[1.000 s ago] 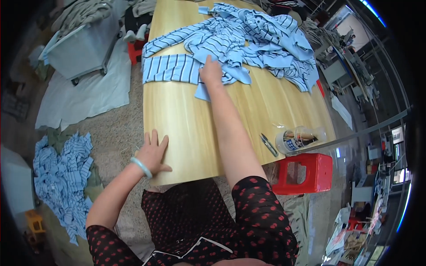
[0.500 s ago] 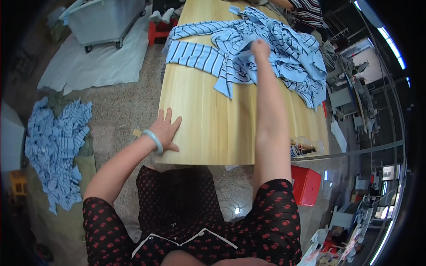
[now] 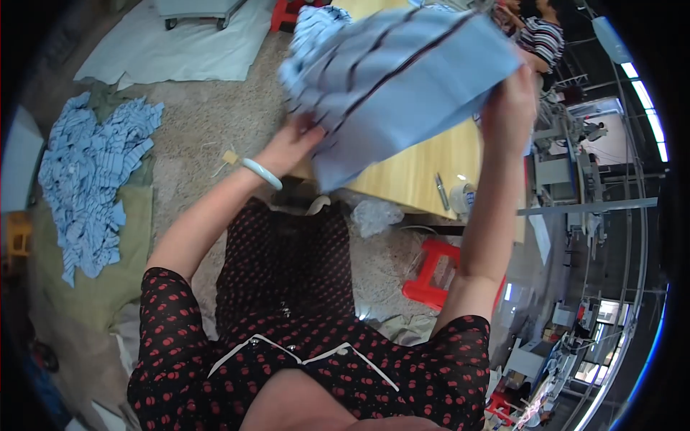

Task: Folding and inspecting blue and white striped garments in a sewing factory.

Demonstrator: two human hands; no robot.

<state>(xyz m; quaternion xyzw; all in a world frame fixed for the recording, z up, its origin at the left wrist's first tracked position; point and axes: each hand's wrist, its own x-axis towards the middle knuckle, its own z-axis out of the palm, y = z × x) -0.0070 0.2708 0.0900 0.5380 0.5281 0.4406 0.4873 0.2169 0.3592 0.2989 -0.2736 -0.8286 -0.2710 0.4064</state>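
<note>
A light-blue striped cloth (image 3: 402, 93) is spread in the air above the wooden table (image 3: 410, 176), blurred in parts by motion. My right hand (image 3: 512, 104) is closed on its far right corner. At its near left edge, my left hand (image 3: 291, 146), with a pale bangle at the wrist, grips the cloth between thumb and fingers. The cloth's lower corner hangs down past the table's near edge. Most of the tabletop behind it is hidden.
A heap of similar striped cloth (image 3: 90, 179) lies on the floor at left. A pen-like tool (image 3: 441, 191) and a tape roll (image 3: 462, 197) lie on the table near my right forearm. A red stool (image 3: 431, 273) stands below. Another person (image 3: 543, 39) is at the far right.
My right hand has drawn a striped cloth from the pile toward me and raised it. The left hand has left the tabletop and taken hold of the cloth's near edge. The view has shifted.
</note>
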